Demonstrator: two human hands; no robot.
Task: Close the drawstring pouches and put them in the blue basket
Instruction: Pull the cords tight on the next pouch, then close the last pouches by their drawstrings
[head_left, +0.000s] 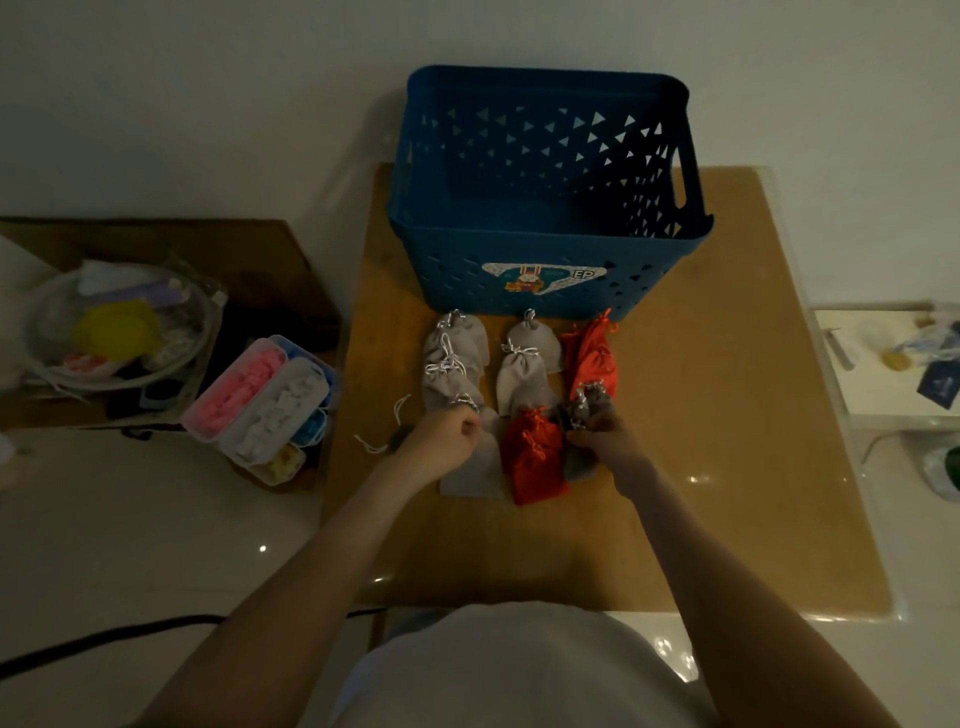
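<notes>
Pouches (522, 382) in rows on the table (727, 467) before the basket (452, 270), boxes (260, 400) to their left

Dim, murky wide-angle view, edges bowed, small glints on glossy floor (262, 548).

1. The left hand (441, 441) covers the mouth of a grey pouch (470, 480); what its fingers hold is hidden.
2. The right hand (610, 441) hides the middle of a dark pouch (577, 467); its grip is unclear.
3. The contents of the bowl (205, 332) are blurred.
4. The clutter on the shelf (878, 387) is cut off by the right edge.
</notes>
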